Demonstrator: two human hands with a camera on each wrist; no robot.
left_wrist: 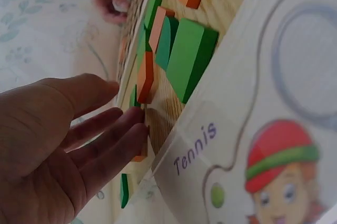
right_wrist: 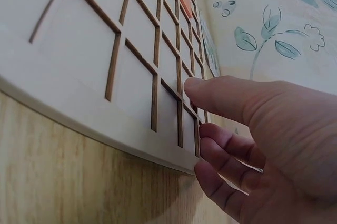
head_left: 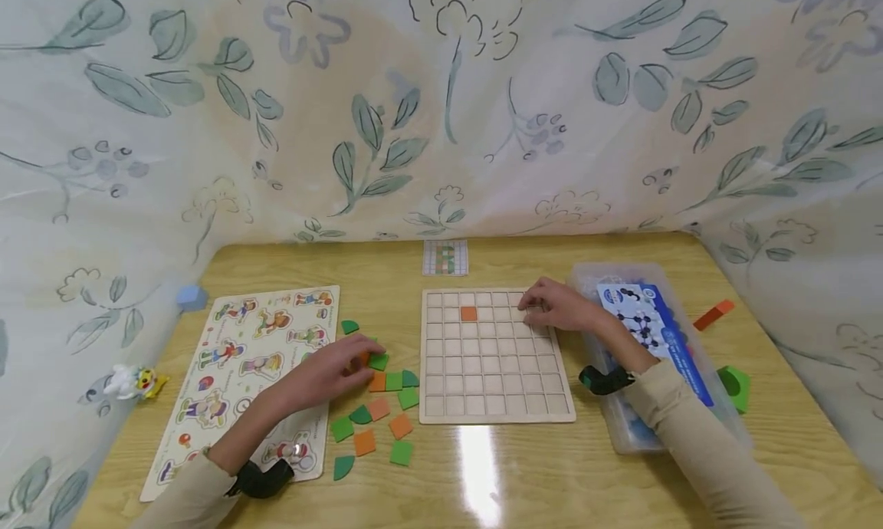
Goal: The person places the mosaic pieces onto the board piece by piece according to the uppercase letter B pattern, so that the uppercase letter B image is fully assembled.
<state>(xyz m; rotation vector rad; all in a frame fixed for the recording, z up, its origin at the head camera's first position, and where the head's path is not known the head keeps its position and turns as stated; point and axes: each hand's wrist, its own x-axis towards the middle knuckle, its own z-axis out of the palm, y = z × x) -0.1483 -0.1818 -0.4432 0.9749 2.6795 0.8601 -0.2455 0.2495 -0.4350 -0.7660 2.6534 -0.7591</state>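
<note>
Clear bin (head_left: 607, 429) & figure puzzle (head_left: 228, 376) flank grid board (head_left: 497, 406).

A grid board (head_left: 497, 360) is lying at the desk's (head_left: 483, 475) centre, loose tiles (head_left: 375, 410) sitting just left of it, a figure puzzle board (head_left: 234, 360) farther left, a storage bin (head_left: 621, 429) lying right.

Head view high, facing down the table (head_left: 524, 483); wrist views low, close; all share the grid board (head_left: 493, 353)
</note>
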